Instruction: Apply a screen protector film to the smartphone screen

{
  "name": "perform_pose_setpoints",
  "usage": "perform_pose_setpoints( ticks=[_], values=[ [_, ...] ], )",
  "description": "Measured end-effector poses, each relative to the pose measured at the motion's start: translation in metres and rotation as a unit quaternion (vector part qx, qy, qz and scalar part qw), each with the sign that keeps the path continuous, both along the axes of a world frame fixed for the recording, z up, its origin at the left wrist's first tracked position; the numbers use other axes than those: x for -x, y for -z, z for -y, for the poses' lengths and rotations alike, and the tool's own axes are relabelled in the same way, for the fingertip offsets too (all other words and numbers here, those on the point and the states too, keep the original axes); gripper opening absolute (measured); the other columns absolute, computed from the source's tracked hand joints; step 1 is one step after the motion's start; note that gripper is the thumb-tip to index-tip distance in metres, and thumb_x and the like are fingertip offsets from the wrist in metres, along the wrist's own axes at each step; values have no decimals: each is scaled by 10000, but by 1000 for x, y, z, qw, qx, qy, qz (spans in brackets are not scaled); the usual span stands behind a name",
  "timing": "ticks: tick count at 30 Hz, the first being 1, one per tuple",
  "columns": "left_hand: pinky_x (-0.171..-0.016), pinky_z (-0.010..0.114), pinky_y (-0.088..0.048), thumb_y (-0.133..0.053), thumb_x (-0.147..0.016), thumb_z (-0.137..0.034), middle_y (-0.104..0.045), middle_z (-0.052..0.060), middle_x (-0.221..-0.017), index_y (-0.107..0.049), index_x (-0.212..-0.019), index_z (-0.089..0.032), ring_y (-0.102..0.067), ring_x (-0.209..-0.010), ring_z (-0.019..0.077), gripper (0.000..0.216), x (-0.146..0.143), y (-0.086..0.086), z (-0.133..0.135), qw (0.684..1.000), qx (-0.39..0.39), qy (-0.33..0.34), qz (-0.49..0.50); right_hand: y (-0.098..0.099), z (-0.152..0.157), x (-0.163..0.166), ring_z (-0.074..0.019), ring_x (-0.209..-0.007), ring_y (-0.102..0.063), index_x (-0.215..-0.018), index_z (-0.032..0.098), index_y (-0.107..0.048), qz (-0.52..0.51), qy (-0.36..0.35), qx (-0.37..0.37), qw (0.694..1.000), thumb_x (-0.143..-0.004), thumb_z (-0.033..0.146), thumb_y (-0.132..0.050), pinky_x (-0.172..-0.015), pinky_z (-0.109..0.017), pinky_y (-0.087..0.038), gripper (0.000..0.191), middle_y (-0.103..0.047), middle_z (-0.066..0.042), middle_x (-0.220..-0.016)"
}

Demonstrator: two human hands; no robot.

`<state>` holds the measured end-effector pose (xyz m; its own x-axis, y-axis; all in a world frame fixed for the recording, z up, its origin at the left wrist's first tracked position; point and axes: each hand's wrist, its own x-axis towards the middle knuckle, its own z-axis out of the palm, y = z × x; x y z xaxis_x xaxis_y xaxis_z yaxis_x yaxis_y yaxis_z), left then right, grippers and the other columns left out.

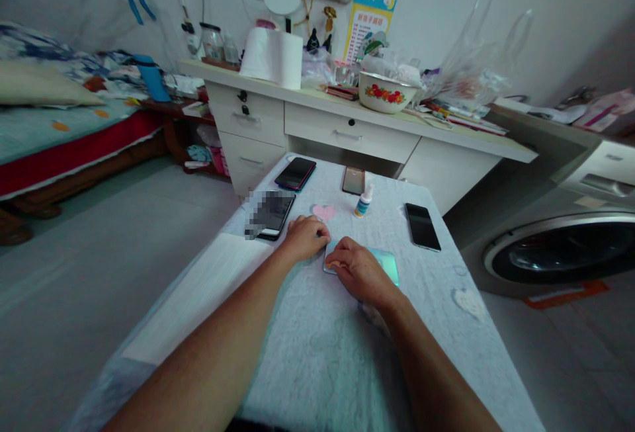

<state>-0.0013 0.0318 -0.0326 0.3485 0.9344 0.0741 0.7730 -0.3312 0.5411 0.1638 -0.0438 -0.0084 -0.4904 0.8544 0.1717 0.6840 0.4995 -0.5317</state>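
Note:
A phone with a shiny pale teal back (388, 264) lies on the cloth-covered table before me. My left hand (306, 237) is at its far left corner, fingers curled and closed against the edge. Over the left part of the phone is my right hand (356, 265), its fingers pinched together and pressed down on the back. Whatever those fingers hold is hidden beneath them. A small white bottle with a blue and yellow label (364, 202) stands upright just beyond the hands.
Around the hands lie a black phone (423, 226) on the right, a partly blurred phone (278, 214) and a dark phone (296, 173) on the left, and a phone case (354, 180) behind. A white desk (342, 129) borders the far end; a washing machine (560, 220) stands right.

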Motion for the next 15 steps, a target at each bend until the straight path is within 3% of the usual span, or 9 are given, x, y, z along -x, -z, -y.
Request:
perform_pose_setpoints(
  ticks=[7, 15],
  values=[
    [-889, 382, -384, -580, -785, -345, -695, 19, -998, -729, -806, -258, -553, -1022, 247, 174, 0, 0, -1, 1000, 0, 3, -4, -5, 2, -7, -112, -764, -569, -875, 197, -718, -6, -28, 22, 999, -784, 15, -551, -720, -227, -433, 263, -581, -22, -890],
    [-897, 375, -384, -589, -784, -341, -700, 11, -989, -724, -801, -255, -557, -1028, 238, 160, 0, -1, 0, 1000, 3, 4, -6, -13, -1, -23, -113, -702, -553, -780, 174, -719, 9, 16, 38, 999, -755, 35, -544, -668, -223, -406, 225, -586, -23, -808]
  ],
)
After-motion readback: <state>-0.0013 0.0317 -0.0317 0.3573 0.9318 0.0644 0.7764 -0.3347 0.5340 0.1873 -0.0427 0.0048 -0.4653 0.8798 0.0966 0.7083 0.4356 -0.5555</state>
